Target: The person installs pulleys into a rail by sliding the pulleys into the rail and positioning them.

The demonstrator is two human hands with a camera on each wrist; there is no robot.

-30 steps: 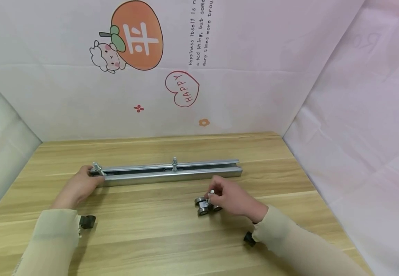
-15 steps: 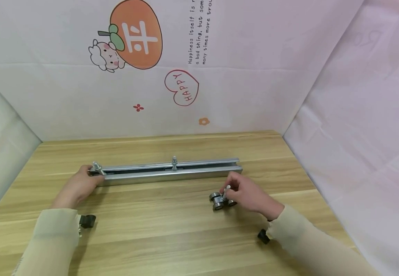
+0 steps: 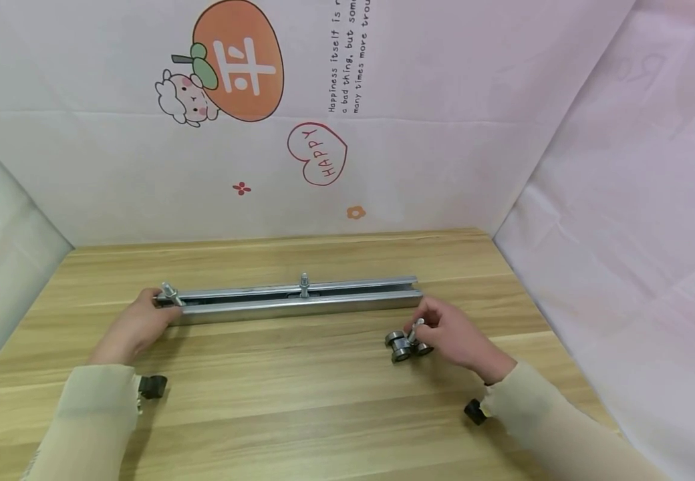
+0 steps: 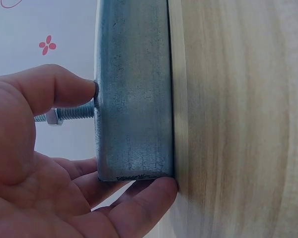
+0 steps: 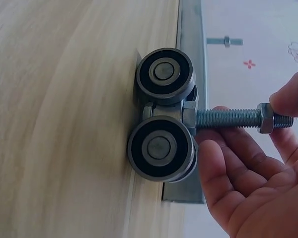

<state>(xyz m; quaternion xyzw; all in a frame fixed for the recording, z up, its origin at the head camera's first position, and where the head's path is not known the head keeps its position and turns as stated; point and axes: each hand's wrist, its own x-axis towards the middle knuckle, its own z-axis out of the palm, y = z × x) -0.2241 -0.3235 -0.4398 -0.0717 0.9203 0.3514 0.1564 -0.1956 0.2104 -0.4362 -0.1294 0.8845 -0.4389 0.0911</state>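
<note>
A metal C-channel track (image 3: 263, 310) lies on the wooden table, slot upward. My left hand (image 3: 140, 327) grips its left end; in the left wrist view, the thumb presses the top edge and fingers (image 4: 144, 206) curl around the end. One bolt (image 3: 170, 292) stands tilted in the slot by that hand, and another bolt (image 3: 304, 286) rises near the slot's middle. Below the track's right end, my right hand (image 3: 456, 337) pinches the bolt of a roller trolley (image 3: 404, 347). In the right wrist view, its black-sealed wheels (image 5: 161, 148) and the nut (image 5: 265, 118) near the bolt's tip show clearly.
The wooden table (image 3: 287, 414) reaches back to a white printed cloth wall (image 3: 413, 167). White cloth (image 3: 636, 220) also encloses the right side, and another sheet (image 3: 5, 207) the left. Black camera mounts (image 3: 475, 411) hang at both wrists.
My right hand has carried the roller trolley rightward and slightly away from me, to just below the track's right end. The left hand and the track have stayed put.
</note>
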